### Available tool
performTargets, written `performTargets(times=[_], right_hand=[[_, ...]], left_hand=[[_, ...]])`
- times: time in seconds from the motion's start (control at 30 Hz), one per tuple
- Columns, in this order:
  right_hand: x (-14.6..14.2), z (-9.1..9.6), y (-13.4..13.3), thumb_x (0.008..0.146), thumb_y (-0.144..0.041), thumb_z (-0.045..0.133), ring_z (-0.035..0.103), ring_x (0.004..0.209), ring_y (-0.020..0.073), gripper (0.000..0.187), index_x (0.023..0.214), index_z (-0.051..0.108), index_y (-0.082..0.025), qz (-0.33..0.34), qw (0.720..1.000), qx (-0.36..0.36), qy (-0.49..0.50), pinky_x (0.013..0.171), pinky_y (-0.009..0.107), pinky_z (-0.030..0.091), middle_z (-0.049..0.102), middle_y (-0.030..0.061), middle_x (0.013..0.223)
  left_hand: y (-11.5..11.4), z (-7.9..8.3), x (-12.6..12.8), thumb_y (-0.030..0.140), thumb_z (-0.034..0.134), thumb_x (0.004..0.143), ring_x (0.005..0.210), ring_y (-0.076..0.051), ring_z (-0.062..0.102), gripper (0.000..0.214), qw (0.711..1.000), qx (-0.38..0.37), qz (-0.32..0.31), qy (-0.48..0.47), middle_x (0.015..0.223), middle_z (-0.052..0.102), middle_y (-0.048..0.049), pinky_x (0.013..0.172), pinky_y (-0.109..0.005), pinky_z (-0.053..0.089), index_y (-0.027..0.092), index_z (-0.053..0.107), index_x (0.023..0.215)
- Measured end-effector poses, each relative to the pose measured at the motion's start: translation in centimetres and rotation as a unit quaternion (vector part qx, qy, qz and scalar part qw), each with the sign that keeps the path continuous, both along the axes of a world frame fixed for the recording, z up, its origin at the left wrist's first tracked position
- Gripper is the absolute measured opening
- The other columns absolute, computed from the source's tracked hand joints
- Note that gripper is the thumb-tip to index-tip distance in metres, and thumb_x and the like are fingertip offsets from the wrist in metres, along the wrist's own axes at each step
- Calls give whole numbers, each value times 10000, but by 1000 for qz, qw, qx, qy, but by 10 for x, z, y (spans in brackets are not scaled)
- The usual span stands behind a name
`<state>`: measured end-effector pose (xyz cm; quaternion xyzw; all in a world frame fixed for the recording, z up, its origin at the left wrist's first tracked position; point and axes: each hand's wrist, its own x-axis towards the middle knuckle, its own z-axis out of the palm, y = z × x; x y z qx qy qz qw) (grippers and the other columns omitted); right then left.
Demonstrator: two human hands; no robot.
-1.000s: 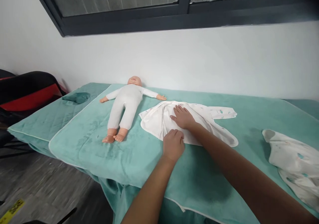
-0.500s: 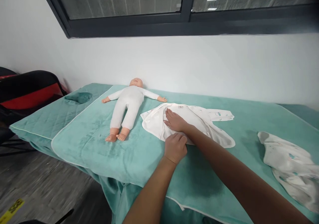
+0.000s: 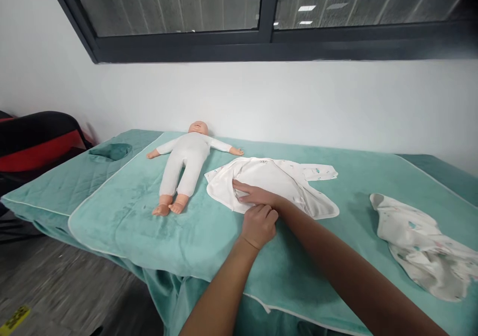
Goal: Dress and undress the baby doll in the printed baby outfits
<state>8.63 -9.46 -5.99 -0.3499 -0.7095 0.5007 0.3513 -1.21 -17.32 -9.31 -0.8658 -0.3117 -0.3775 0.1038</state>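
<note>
A white baby shirt (image 3: 284, 179) with small printed figures on its sleeve lies spread open on the green cover. My right hand (image 3: 256, 196) rests on its left part, fingers stretched out and pointing left. Just below, my left hand (image 3: 259, 225) is closed at the shirt's near edge, apparently gripping the hem; its fingertips are hidden, and the right wrist passes close above it. To the left, a baby doll (image 3: 188, 159) in a white body suit lies on its back, arms spread, its bare feet toward me.
A crumpled white printed garment (image 3: 423, 246) lies at the right on the green cover (image 3: 149, 246). A quilted green pad (image 3: 74, 174) with a hollow is at the left end. Beyond it stands a black and red chair (image 3: 41, 144). Wall and window (image 3: 179, 50) rise behind.
My right hand has slid lower and left on the shirt, toward its near edge. My left hand stays closed at the hem. The view has shifted slightly; doll and other garment lie as before.
</note>
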Motion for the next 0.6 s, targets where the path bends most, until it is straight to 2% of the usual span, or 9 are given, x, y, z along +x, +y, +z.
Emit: performTargets(times=[0.07, 0.13, 0.2, 0.27, 0.4, 0.6], right_hand=[[4, -2, 1, 848, -378, 660, 528, 1329, 244, 450, 1280, 630, -258, -47, 994, -48, 88, 1166, 450, 365, 603, 32, 1402], [10, -6, 8, 873, -343, 609, 513, 1347, 210, 377, 1238, 620, -251, -121, 969, -97, 191, 1163, 434, 374, 585, 59, 1419], [18, -11, 21, 897, -342, 543, 528, 1334, 195, 286, 1154, 612, -237, -170, 942, -140, 254, 1148, 443, 396, 589, 98, 1402], [27, -13, 37, 934, -372, 438, 554, 1307, 200, 256, 1066, 599, -223, -179, 937, -157, 254, 1131, 468, 416, 609, 138, 1355], [39, -15, 70, 961, -438, 303, 546, 1311, 220, 372, 988, 598, -212, -192, 933, -170, 254, 1114, 488, 432, 611, 176, 1313], [43, -16, 108, 969, -499, 261, 515, 1325, 244, 511, 1223, 596, -209, -216, 938, -147, 230, 1063, 528, 464, 590, 159, 1329]], left_hand=[[1, 1, 0, 70, 502, 771, 637, -181, 535, 177, 1000, -10, 10, -2, 678, 599, -46, 575, -343, 365, 200, 595, 696], [1, 3, 0, 63, 514, 765, 671, -190, 544, 164, 999, -29, 32, -5, 717, 611, -49, 584, -346, 373, 202, 589, 721], [2, 7, 0, 58, 524, 771, 719, -202, 553, 159, 996, -56, 63, -8, 759, 618, -56, 614, -352, 392, 204, 576, 736], [2, 11, 1, 52, 529, 776, 748, -210, 553, 161, 994, -78, 82, -5, 781, 617, -60, 639, -361, 406, 206, 565, 744], [2, 13, 0, 20, 532, 748, 733, -209, 536, 194, 993, -91, 79, 9, 753, 599, -53, 622, -365, 399, 212, 544, 725], [6, 10, 1, 0, 522, 725, 725, -206, 530, 217, 993, -90, 81, 15, 742, 593, -49, 611, -363, 393, 216, 528, 713]])
